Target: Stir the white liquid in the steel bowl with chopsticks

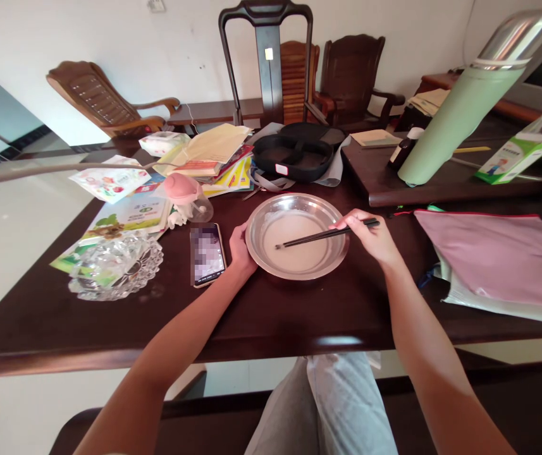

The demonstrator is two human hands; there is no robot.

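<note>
A shallow steel plate [334, 218] holding a whitish liquid sits on the dark wooden table [271, 316] in front of me. My right hand [370, 239] is closed on a pair of black chopsticks [318, 237], whose tips rest in the liquid near the plate's middle. My left hand [241, 248] grips the plate's left rim, fingers curled against it. A phone [207, 254] lies flat just left of that hand.
A cut-glass dish [116, 265] stands at the left. Booklets and packets [133, 212], a pink lidded cup [188, 193] and a black compartment tray [296, 151] lie behind. A green flask [460, 114] and pink folder [498, 253] are on the right. Chairs stand beyond.
</note>
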